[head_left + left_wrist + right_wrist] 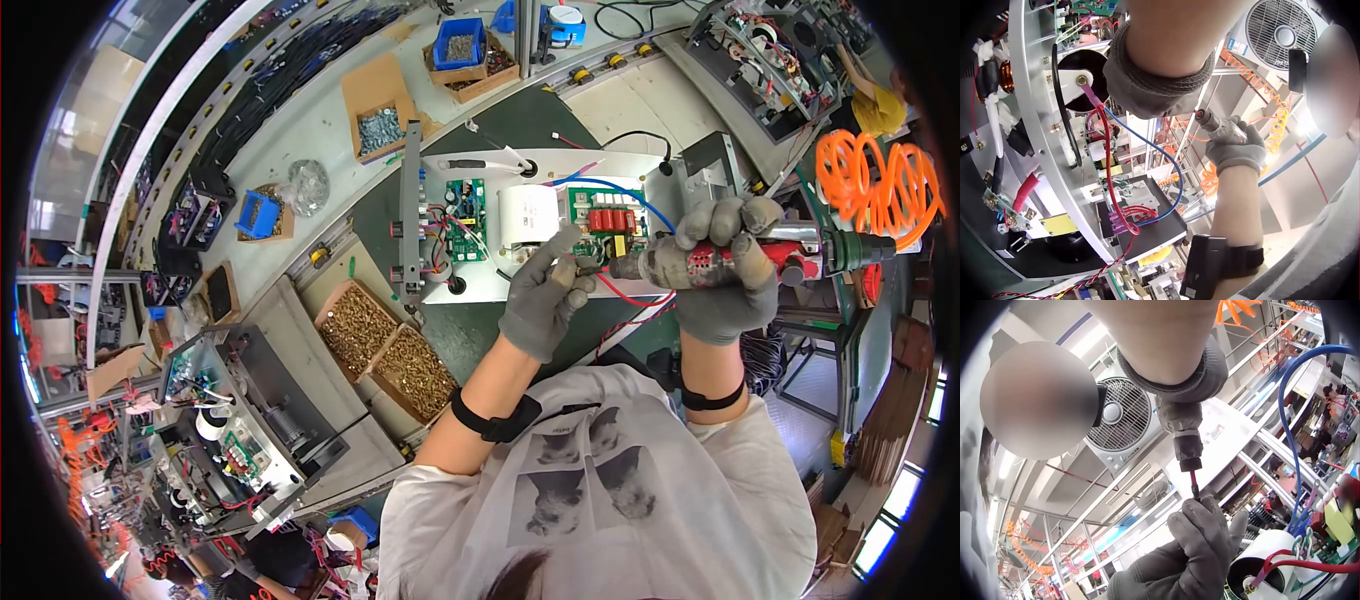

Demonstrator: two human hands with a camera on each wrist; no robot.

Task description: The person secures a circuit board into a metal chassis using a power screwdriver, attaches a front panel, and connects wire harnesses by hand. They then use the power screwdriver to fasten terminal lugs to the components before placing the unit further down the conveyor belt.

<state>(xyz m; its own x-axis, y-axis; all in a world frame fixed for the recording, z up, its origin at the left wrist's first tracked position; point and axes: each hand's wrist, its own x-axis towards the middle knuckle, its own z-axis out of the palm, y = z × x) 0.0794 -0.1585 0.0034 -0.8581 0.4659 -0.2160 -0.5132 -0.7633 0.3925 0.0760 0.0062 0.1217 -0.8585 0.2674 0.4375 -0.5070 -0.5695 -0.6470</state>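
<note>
In a grey glove, my right hand [728, 270] grips a red power screwdriver [705, 266] held level, its bit pointing left. My gloved left hand [545, 300] has its fingertips at the end of the bit [1194, 485], pinching there; whether a screw is between them is hidden. Both hands are above the near edge of an open metal chassis [545, 165], which holds green circuit boards [466, 222] and a white cylinder [528, 216]. Blue wire [1169, 156] and red wire [1109, 181] loop out beside the left hand.
Boxes of brass-coloured screws [415, 372] stand at the near left. Beyond the chassis are a cardboard box of metal parts [381, 130] and blue bins [459, 44]. An orange coiled hose [870, 185] hangs at the right. Another open unit [240, 440] is at the lower left.
</note>
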